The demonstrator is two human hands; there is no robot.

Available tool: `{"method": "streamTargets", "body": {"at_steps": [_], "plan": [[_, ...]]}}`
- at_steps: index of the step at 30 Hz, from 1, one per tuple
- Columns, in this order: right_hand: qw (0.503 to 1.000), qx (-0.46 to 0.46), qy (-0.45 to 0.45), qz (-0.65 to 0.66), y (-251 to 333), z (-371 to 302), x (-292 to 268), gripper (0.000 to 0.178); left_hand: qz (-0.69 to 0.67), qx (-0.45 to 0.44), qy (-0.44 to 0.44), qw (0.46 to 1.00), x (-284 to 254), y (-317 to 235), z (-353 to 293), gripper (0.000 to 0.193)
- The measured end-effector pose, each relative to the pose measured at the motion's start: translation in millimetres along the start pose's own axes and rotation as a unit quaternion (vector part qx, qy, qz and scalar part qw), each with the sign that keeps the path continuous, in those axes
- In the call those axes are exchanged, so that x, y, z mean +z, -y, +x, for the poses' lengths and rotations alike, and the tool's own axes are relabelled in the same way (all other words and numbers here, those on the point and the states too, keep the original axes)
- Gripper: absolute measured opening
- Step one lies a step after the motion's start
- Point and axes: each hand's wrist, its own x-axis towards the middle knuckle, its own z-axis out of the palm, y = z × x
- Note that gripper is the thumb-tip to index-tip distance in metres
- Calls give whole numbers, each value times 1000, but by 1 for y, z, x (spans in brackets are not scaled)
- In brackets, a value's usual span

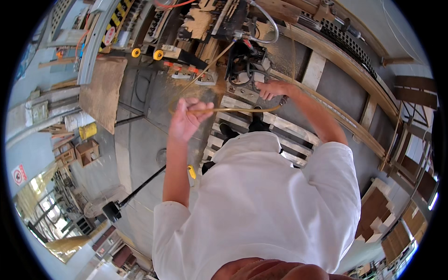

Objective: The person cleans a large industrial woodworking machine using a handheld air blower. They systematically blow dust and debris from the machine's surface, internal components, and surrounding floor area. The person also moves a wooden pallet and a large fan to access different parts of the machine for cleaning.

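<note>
A thin yellowish hose (233, 109) runs in a loop in front of me. My left hand (189, 116) is closed around it, with the palm turned up. From there one stretch climbs toward the machine, and another crosses rightward to a dark ribbed fitting (283, 100) under my right wrist. My right hand (270, 88) has curled fingers and hangs beside the machine's motor and cables (249, 67). What it grips, if anything, is hidden. Between my hands and my body lies a slatted wooden pallet (298, 133), where my dark shoes (256, 123) stand.
Ahead is a woodworking machine with a sawdust-covered bed (198, 23) and a bent metal conduit (275, 32). A long wooden beam (336, 109) runs along the right. At left stand a brown board (102, 93), a yellow bucket (87, 131) and a pedestal fan (107, 200).
</note>
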Motion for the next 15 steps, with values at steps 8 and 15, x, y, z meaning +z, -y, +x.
{"method": "streamTargets", "body": {"at_steps": [8, 15], "plan": [[973, -173, 76, -131, 29, -86, -5, 47, -148, 157, -256, 942, -115, -3, 24, 33], [940, -229, -40, -251, 35, -114, 46, 41, -155, 139, -320, 924, -174, 13, 33, 30]]}}
